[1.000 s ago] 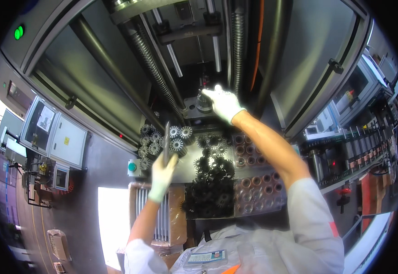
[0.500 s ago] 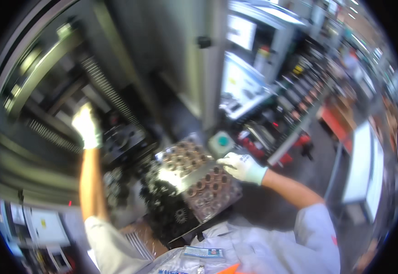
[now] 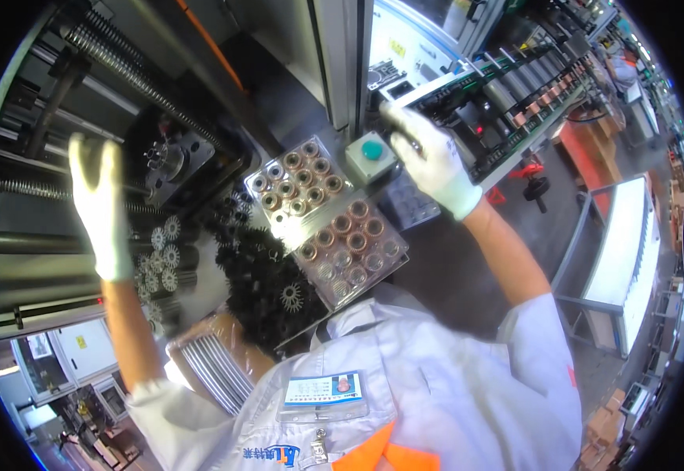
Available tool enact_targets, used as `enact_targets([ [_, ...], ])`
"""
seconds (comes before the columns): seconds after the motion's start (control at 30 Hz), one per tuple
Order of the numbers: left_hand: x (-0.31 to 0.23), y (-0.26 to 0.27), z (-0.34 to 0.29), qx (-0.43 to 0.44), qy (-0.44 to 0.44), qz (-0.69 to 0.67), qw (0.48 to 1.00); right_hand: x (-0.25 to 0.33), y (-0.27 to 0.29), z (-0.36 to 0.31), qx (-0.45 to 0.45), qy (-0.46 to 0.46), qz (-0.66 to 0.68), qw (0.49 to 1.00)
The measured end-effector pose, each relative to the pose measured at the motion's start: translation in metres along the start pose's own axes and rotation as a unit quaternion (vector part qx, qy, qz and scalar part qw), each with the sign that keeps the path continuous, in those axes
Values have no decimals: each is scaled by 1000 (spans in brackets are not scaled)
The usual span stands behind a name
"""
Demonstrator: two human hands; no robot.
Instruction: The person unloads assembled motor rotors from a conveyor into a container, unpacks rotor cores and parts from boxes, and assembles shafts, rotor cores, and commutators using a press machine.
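Note:
My left hand [image 3: 100,208], in a white glove and somewhat blurred, is raised inside the machine at the left with fingers apart and nothing seen between them. Right of it stands a metal fixture [image 3: 168,161] with a round, toothed part on top. My right hand [image 3: 436,165], also gloved, hovers just right of a grey box with a green push button [image 3: 371,150]. Its thumb and fingers are bent but apart, holding nothing visible. Between my arms lie two clear plastic trays, a far tray [image 3: 328,147] and a near tray [image 3: 393,267], with copper-coloured rings in their pockets.
Black toothed parts [image 3: 259,282] are heaped left of the trays, near stacks of grey toothed rotor cores [image 3: 161,255]. Metal rods [image 3: 216,373] lie in a box by my left elbow. A conveyor line [image 3: 507,98] with motor parts runs at the far right. Long springs [image 3: 122,59] cross the machine.
My left hand has drawn back from the middle of the machine, its fingers now spread. My right hand has moved from the trays' edge to beyond the button box. The whole view has shifted.

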State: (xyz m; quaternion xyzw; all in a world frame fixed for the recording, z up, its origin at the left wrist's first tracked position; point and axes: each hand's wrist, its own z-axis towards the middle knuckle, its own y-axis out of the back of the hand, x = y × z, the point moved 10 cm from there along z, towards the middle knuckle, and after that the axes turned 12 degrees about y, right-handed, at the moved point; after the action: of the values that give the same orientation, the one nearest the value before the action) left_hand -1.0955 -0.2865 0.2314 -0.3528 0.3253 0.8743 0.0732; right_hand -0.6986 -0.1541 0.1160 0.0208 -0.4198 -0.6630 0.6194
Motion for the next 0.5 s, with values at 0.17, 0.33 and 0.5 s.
enact_targets([
  [0.17,-1,-102,-204,355,83,32,931,-45,-88,-59,225,121,-145,956],
  [0.33,-32,-175,-300,357,-77,55,929,-32,-88,-36,237,128,-119,956],
  [0.5,-34,-215,-334,312,-174,207,911,24,-70,-69,201,103,-25,974],
])
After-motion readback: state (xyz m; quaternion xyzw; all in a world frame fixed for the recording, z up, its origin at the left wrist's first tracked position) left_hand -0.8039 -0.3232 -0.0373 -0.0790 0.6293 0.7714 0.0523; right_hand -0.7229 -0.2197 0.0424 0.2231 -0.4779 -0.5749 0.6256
